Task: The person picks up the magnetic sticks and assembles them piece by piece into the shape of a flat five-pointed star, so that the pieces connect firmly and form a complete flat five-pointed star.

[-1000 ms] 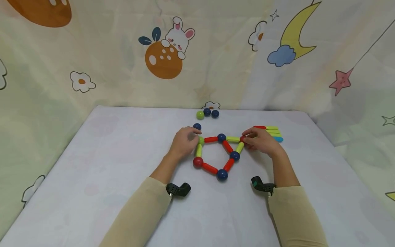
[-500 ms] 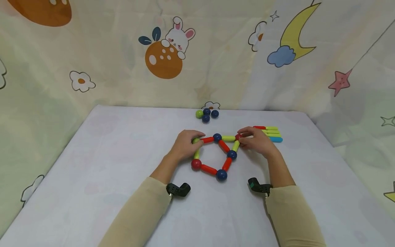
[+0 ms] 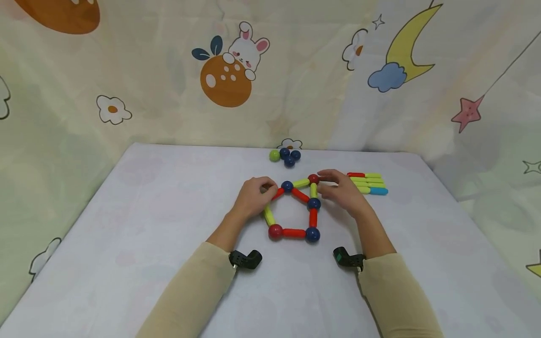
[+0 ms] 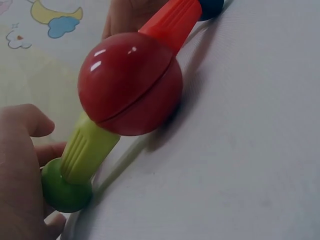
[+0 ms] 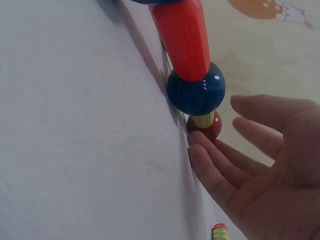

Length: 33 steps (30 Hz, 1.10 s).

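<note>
Two beige sleeves [image 3: 186,291] reach in over the white surface [image 3: 105,225] from the near side, each with a black device [image 3: 245,259] at the cuff. Between the hands lies a frame [image 3: 313,218] of rods and balls. Its near side is a red rod [image 3: 293,233] joining a red ball [image 3: 275,232] at left to a blue ball [image 3: 313,234] at right. A yellow rod [image 3: 269,216] leads from that red ball to a green ball [image 4: 67,187], which the left hand [image 3: 251,197] pinches between thumb and fingers. The right hand [image 3: 341,191] is loosely spread and holds nothing, its fingertips just beside the far red ball [image 3: 313,179]; whether they touch it, I cannot tell. One yellow rod runs left from this ball to the far blue ball [image 3: 287,187]. Spare rods [image 3: 374,180] lie side by side just right of the right hand. Farther back sit four loose balls [image 3: 285,152], one green and three blue, before a printed backdrop [image 3: 169,108].
</note>
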Available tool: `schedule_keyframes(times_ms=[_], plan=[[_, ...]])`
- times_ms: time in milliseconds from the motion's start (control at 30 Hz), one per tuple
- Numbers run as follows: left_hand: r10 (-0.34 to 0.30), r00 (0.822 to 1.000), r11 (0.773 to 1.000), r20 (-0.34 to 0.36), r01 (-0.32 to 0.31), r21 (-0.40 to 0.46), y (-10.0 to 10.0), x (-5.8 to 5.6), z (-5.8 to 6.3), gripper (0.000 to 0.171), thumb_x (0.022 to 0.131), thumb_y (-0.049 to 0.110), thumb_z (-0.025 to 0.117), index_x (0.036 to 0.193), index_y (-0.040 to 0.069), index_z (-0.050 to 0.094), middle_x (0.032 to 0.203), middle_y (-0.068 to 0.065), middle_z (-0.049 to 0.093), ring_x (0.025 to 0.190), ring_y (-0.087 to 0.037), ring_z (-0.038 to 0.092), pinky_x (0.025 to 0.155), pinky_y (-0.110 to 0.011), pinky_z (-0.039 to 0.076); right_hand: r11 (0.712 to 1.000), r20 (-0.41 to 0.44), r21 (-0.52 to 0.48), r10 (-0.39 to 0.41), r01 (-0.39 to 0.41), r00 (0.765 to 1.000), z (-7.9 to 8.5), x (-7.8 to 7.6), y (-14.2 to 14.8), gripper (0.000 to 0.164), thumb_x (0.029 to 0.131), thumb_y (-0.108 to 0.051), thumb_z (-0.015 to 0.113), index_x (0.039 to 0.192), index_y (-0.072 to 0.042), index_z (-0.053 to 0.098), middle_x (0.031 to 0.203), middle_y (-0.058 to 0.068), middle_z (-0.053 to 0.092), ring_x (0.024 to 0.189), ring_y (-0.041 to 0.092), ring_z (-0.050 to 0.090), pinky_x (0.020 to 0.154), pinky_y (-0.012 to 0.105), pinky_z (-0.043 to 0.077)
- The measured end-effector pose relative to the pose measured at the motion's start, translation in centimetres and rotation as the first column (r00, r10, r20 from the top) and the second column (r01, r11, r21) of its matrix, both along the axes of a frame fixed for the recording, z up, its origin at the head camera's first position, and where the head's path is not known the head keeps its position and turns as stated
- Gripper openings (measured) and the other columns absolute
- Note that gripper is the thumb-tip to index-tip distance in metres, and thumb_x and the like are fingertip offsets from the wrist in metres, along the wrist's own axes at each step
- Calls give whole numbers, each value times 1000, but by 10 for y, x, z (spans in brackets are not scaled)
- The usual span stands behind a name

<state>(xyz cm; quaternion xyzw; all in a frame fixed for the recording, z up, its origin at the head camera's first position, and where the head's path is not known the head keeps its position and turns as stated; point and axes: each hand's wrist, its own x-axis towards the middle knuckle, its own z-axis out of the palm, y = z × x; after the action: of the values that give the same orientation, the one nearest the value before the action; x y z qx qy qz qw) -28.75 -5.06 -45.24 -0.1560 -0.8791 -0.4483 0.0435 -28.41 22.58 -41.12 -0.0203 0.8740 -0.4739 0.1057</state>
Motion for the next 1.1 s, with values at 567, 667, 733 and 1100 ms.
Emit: schedule_keyframes(times_ms=[567, 667, 733, 1100], plan=[[-86, 996, 993, 31, 89, -78, 4, 1, 2, 33, 97, 22, 60, 127, 17, 72, 108, -3, 75, 106, -22, 63, 102, -42, 50, 973, 85, 157, 157, -169, 984, 18, 8, -3, 57, 99, -30, 66, 151, -15, 47, 145, 19, 55, 115, 34, 66, 89, 41, 61], [-105, 994, 992, 29, 107, -72, 6, 1, 2, 33, 96, 20, 62, 126, 16, 73, 116, -2, 75, 112, -22, 63, 107, -44, 48, 959, 177, 192, 176, -210, 968, 26, 13, 0, 51, 97, -31, 69, 140, -8, 51, 129, 19, 61, 97, 29, 70, 81, 36, 62], [-110, 994, 991, 27, 112, -72, 7, 1, 2, 32, 96, 20, 62, 125, 16, 74, 118, -1, 75, 112, -21, 62, 108, -44, 47, 949, 228, 200, 198, -245, 953, 28, 14, 0, 46, 96, -30, 72, 131, -6, 54, 120, 17, 62, 92, 26, 69, 79, 35, 62], [-76, 995, 997, 71, 77, -22, 5, 1, 1, 23, 97, 23, 64, 116, 15, 74, 112, -1, 73, 108, -22, 61, 104, -43, 49, 946, 189, 183, 235, -270, 953, 21, 11, -4, 36, 96, -24, 72, 125, -6, 59, 117, 16, 63, 92, 25, 68, 78, 32, 60]])
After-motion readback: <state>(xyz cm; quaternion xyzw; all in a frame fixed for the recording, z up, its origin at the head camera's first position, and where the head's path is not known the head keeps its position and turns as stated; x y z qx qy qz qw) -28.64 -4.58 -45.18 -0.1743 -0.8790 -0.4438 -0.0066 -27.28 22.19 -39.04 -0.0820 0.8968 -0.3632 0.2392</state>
